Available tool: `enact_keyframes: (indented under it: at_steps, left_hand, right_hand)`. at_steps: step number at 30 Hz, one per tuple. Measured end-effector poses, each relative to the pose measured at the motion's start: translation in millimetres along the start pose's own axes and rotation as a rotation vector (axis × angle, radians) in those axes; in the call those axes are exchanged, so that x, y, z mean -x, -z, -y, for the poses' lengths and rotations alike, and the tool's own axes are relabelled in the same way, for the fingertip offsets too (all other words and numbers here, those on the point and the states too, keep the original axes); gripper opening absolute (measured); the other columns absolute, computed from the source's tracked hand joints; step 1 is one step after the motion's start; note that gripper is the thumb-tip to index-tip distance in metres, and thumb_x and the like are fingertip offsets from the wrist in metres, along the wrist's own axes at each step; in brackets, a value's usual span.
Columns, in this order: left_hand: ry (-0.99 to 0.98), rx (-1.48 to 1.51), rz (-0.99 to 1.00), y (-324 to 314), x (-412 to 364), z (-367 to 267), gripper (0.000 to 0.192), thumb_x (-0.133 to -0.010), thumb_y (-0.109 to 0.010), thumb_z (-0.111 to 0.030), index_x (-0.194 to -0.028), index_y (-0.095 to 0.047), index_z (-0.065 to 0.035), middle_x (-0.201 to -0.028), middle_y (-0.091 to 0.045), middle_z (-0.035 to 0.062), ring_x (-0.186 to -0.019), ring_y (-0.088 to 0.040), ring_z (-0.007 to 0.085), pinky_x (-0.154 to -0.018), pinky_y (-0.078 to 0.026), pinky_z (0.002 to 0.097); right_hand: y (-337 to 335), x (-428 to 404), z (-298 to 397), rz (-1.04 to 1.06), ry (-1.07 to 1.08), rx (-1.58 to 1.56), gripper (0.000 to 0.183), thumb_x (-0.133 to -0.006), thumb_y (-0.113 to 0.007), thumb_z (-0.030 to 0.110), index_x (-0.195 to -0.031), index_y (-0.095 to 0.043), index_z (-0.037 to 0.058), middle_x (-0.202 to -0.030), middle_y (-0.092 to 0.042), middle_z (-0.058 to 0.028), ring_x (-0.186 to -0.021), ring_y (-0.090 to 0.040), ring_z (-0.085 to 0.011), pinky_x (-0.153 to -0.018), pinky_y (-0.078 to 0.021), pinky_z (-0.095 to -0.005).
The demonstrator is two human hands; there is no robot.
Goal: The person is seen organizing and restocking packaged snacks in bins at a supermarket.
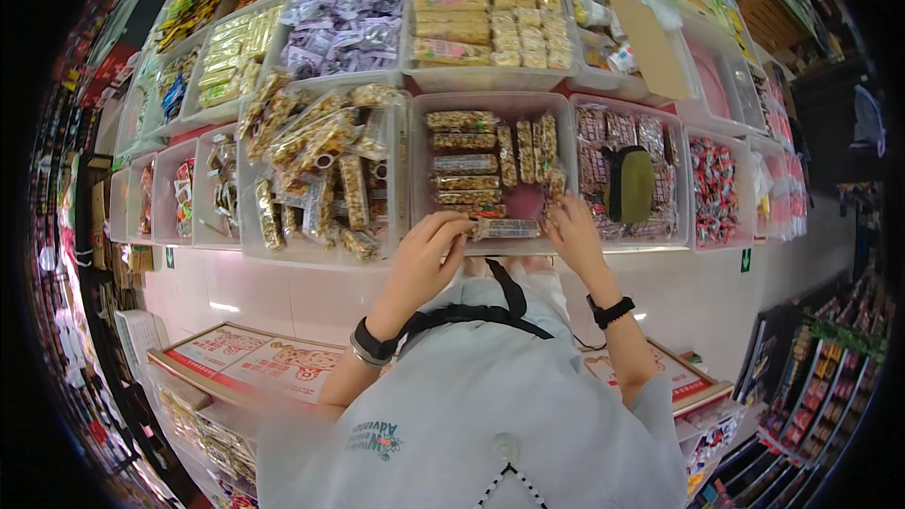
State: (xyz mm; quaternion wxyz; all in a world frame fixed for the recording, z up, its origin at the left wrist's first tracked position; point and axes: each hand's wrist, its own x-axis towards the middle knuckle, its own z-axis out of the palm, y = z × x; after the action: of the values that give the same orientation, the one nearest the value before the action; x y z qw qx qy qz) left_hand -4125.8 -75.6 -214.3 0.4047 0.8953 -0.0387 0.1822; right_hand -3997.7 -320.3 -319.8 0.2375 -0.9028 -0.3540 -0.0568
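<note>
A clear plastic bin (420,155) holds wrapped nut or cereal bars in front of me. Most lie in a stacked row on its left, with several upright bars (535,148) at the back right. At the near edge lies a horizontal wrapped bar (510,228), its left end gripped by the fingertips of my left hand (430,254). My right hand (576,232) reaches into the right near corner, its fingers on another wrapped bar (556,185) standing along the right wall. Part of that bar is hidden by the fingers. Pink bin floor shows between the bars.
To the left, a bin (247,215) is heaped with loose wrapped bars. On the right, a bin of brown packets (592,127) carries a green and black pouch (631,184). Behind are purple-wrapped sweets (339,14) and stacked yellowish packs (452,3). A low printed board (283,360) lies behind me.
</note>
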Motion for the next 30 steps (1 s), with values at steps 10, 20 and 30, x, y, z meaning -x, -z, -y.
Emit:
enact_keyframes:
  at_steps: [10, 20, 30]
  left_hand:
    - [0.163, -0.408, 0.687, -140, -41, 50, 0.037, -0.074, -0.067, -0.020, -0.106, -0.054, -0.0060, -0.111, -0.052, 0.0144, -0.104, -0.052, 0.0359, -0.086, -0.045, 0.0446]
    - [0.480, -0.473, 1.005, -201, -63, 115, 0.033, -0.074, -0.065, -0.025, -0.101, -0.061, -0.0068, -0.118, -0.050, 0.0209, -0.100, -0.054, 0.0392, -0.083, -0.047, 0.0469]
    - [0.453, -0.203, 0.595, -177, -115, 56, 0.021, -0.083, -0.058, -0.013, -0.101, -0.058, -0.0021, -0.082, -0.062, 0.0231, -0.071, -0.059, 0.0369, -0.065, -0.046, 0.0412]
  right_hand:
    - [-21, 39, -40, -0.063, 0.044, -0.037, 0.015, -0.075, -0.057, 0.009, -0.089, -0.057, 0.0026, -0.095, -0.059, -0.0111, -0.112, -0.049, -0.0284, -0.102, -0.0347, -0.0459]
    - [1, 40, -66, 0.031, 0.046, -0.311, 0.009, -0.079, -0.056, 0.008, -0.084, -0.058, 0.0007, -0.087, -0.058, -0.0114, -0.109, -0.049, -0.0282, -0.106, -0.0302, -0.0478]
    - [9, 43, -79, 0.074, 0.038, -0.437, 0.008, -0.078, -0.058, 0.008, -0.082, -0.058, 0.0012, -0.086, -0.058, -0.0120, -0.110, -0.048, -0.0295, -0.106, -0.0281, -0.0495]
